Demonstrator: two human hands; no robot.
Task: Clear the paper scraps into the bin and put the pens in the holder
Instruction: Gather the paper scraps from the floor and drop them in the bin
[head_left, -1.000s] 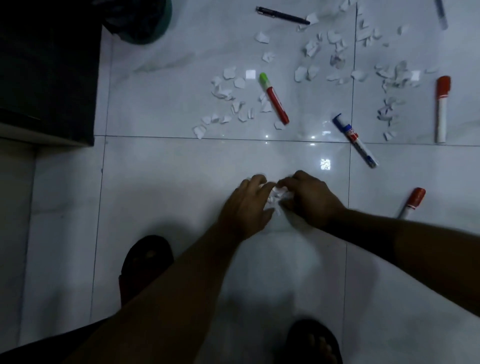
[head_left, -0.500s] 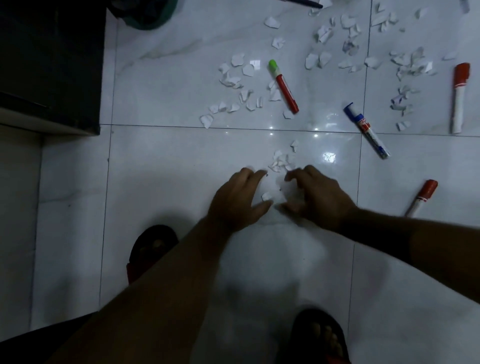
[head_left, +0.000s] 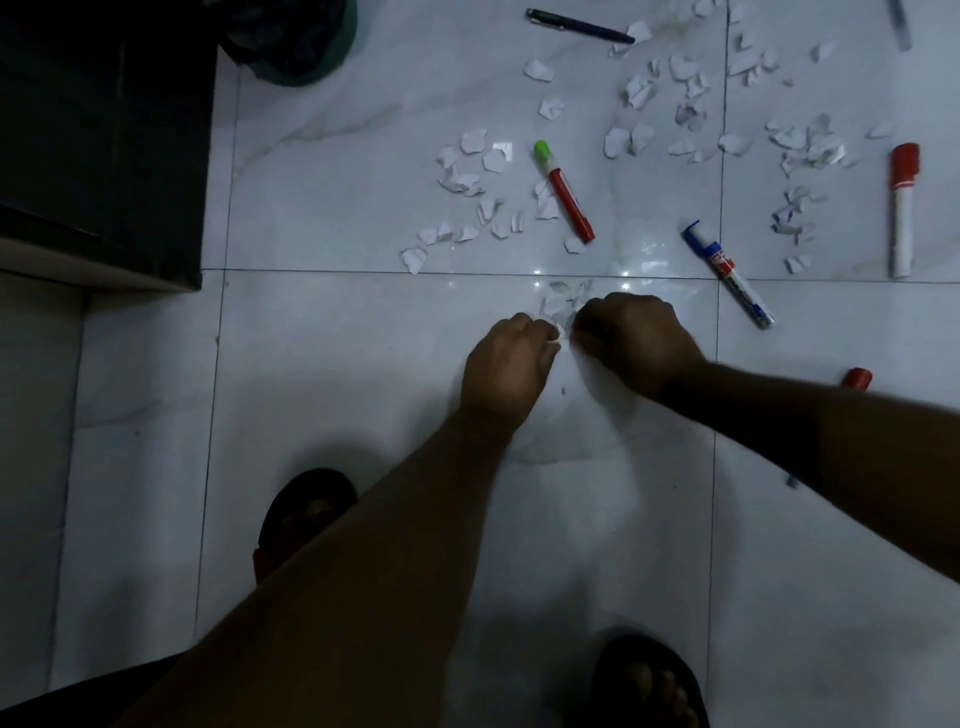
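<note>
My left hand (head_left: 506, 358) and my right hand (head_left: 636, 338) meet on the white floor tile, fingers curled around a small heap of paper scraps (head_left: 563, 306) that pokes out between them. Many more white scraps (head_left: 467, 182) lie scattered farther out. A red marker with a green cap (head_left: 563, 192), a blue-capped marker (head_left: 730, 275), a white marker with a red cap (head_left: 903, 208) and a dark pen (head_left: 579, 25) lie among them. Another red-capped marker (head_left: 857, 378) peeks out behind my right forearm.
A dark green bin with a black liner (head_left: 296, 41) stands at the top, beside a dark cabinet (head_left: 104, 135) on the left. My feet in black sandals (head_left: 306, 514) are planted near the bottom of the view. No pen holder is in view.
Half a second ago my hands were spread apart over the scraps; now they have moved forward and closed together, bunching the near heap between the fingers.
</note>
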